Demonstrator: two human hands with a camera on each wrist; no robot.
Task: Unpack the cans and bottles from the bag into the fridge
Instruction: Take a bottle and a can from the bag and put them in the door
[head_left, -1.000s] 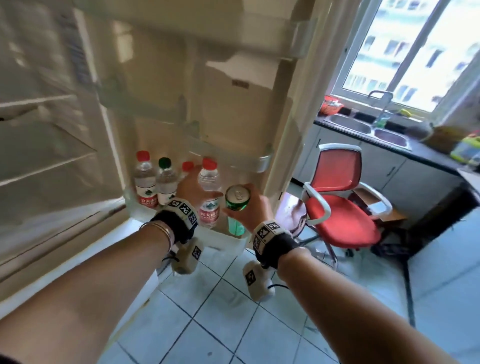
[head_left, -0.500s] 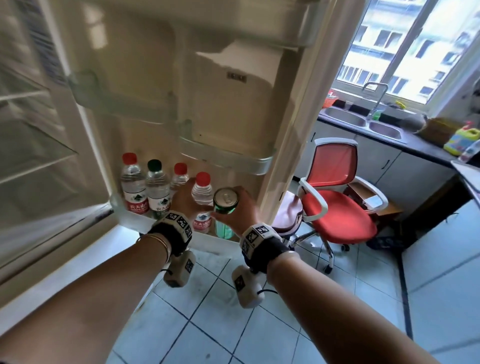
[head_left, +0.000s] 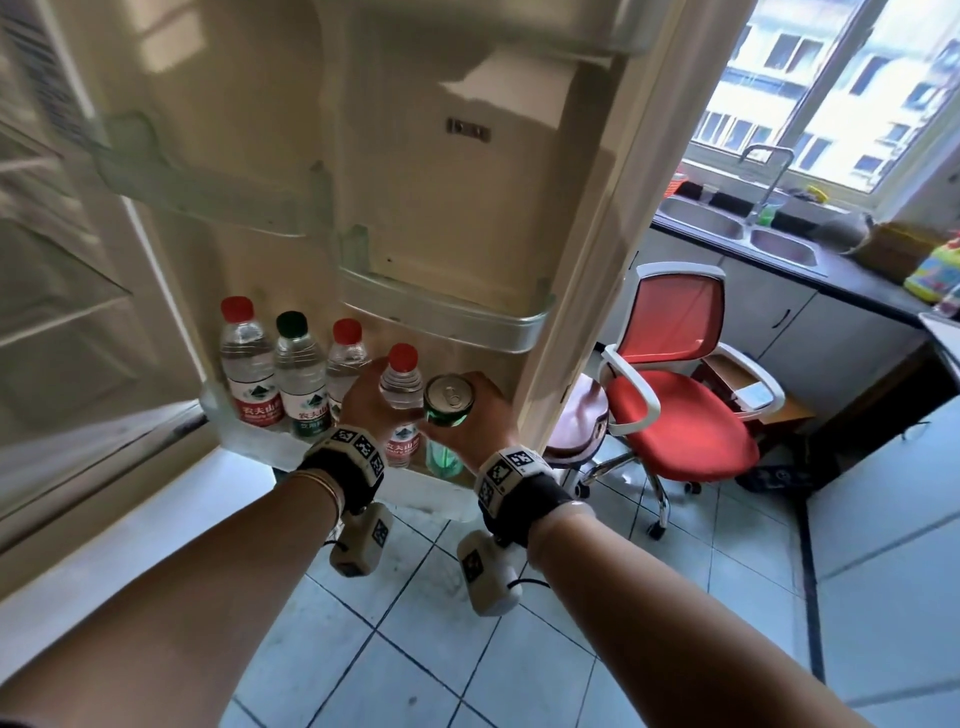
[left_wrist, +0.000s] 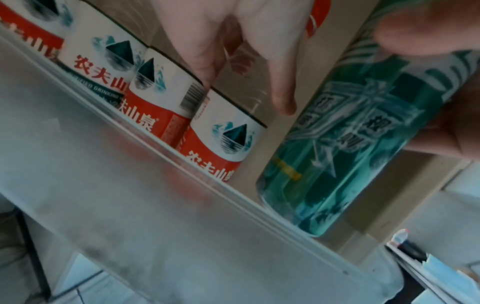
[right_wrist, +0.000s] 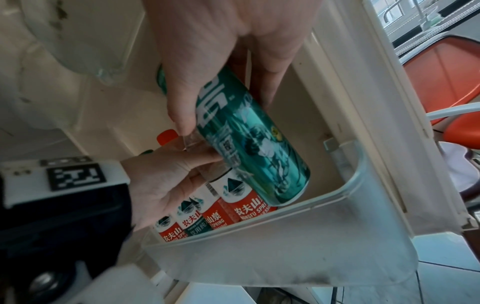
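Observation:
The open fridge door's bottom shelf holds three water bottles in a row. My left hand grips a fourth red-capped water bottle standing at the end of that row; its red label sits just behind the shelf rim. My right hand grips a green can from above, right of that bottle. The can is tilted, its bottom dipping inside the right end of the shelf. In the left wrist view the can hangs beside my left fingers.
An empty door shelf juts out just above both hands. The fridge's glass shelves lie to the left. A red office chair and a brown stool stand right of the door, with a sink counter behind.
Both hands have sunk a little, taking the bottle and the can lower toward the bottom door shelf. The view has shifted closer and to the right.

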